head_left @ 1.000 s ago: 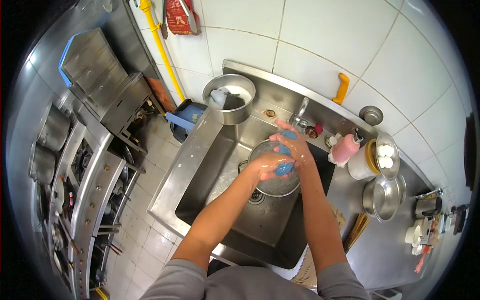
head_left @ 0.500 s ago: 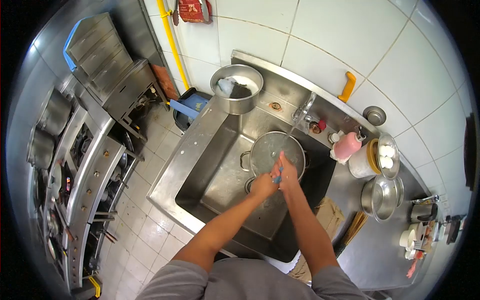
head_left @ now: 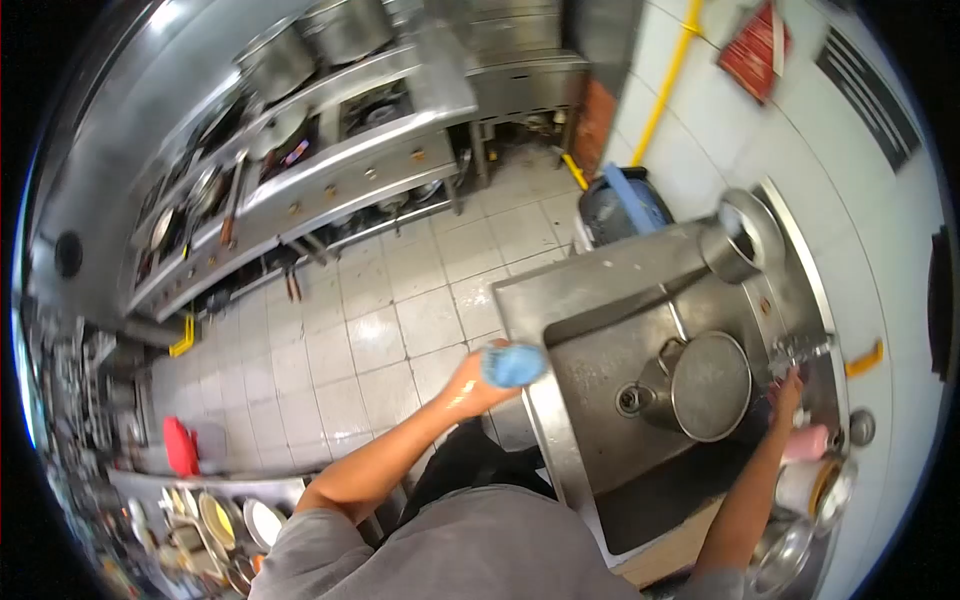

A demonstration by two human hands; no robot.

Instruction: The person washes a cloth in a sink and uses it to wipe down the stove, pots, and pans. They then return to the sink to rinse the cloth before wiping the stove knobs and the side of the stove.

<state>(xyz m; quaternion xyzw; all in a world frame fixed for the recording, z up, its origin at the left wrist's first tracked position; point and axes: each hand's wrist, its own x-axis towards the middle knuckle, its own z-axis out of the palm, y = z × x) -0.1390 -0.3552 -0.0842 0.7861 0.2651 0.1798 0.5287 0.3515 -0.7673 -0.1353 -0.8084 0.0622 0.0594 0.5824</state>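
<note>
One blurred blue bundle [head_left: 514, 366] fills the curled left hand [head_left: 474, 387]; right hand [head_left: 789, 391] at faucet [head_left: 803, 349], grip unclear.

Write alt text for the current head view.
The left hand holds a blue cloth or sponge by a steel sink, the right hand at the faucet; a pot stands in the sink. A stove is across the tiled floor.

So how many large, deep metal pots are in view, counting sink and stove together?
4: a pot inside the sink, a second at its far corner, and a third and fourth side by side at the back of the stove. More may be hidden underneath.
</note>
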